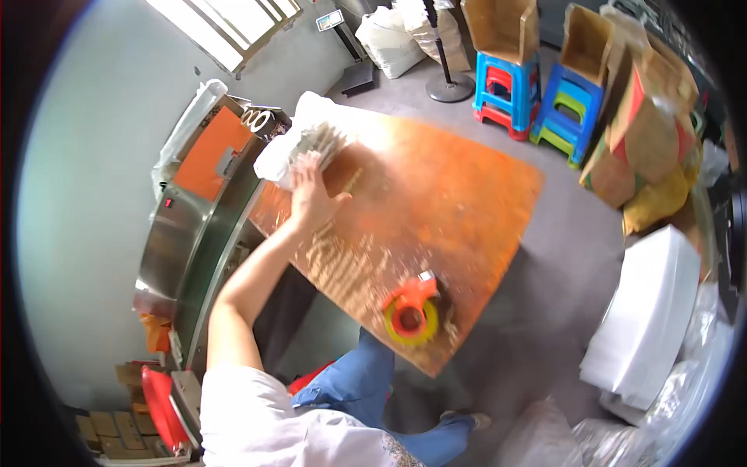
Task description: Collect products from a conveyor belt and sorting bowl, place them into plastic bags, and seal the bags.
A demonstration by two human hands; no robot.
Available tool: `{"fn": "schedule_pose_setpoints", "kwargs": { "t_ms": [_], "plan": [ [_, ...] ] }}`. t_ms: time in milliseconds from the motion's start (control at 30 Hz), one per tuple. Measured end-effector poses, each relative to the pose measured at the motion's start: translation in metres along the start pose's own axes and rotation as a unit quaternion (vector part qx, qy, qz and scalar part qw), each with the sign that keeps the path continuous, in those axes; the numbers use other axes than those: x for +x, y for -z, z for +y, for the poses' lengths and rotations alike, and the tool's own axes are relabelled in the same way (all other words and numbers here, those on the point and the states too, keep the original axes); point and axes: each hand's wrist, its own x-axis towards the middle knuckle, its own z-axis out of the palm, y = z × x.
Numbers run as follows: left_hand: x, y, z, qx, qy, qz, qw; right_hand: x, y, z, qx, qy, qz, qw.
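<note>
My left hand (311,194) reaches over the far left part of an orange-topped table (459,194). Its fingers lie stretched against a white plastic bag (274,162), and the thumb stands apart. Greyish contents show at the bag's opening under the fingertips, too blurred to name. Close to the table's near corner rests a red tape dispenser (419,291) with a yellow roll in it, well away from the hand. My right hand is out of the picture.
A steel machine with an orange panel (212,156) stands along the left wall, with white tape rolls (255,121) beside it. Stacked plastic stools (507,92) bearing cartons stand beyond the table. White foam-like sheets (642,311) and plastic bags line the right side.
</note>
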Motion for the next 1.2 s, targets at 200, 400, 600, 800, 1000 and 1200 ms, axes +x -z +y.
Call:
{"fn": "schedule_pose_setpoints", "kwargs": {
  "t_ms": [200, 400, 600, 800, 1000, 1200],
  "plan": [
    [0.123, -0.104, -0.182, 0.052, 0.214, -0.277, 0.935, -0.041, -0.130, -0.442, 0.279, -0.130, -0.292, 0.905],
    [0.135, -0.122, -0.234, -0.248, 0.204, -0.265, 0.909, -0.057, -0.202, -0.696, 0.370, -0.137, -0.507, 0.767],
    [0.059, -0.080, -0.233, -0.695, 0.254, -0.454, 0.497, -0.067, -0.264, -0.821, 0.404, -0.006, -0.540, 0.739],
    [-0.042, -0.115, -0.156, -0.674, 0.245, -0.465, 0.519, -0.102, -0.276, -0.828, 0.031, 0.260, -0.299, 0.918],
    [-0.084, -0.088, -0.084, -0.654, 0.482, -0.285, 0.508, -0.099, -0.302, -0.801, 0.069, 0.213, -0.311, 0.924],
    [-0.098, -0.092, -0.094, -0.782, 0.411, -0.357, 0.303, -0.057, -0.320, -0.747, 0.275, -0.192, -0.615, 0.714]
  ]
}}
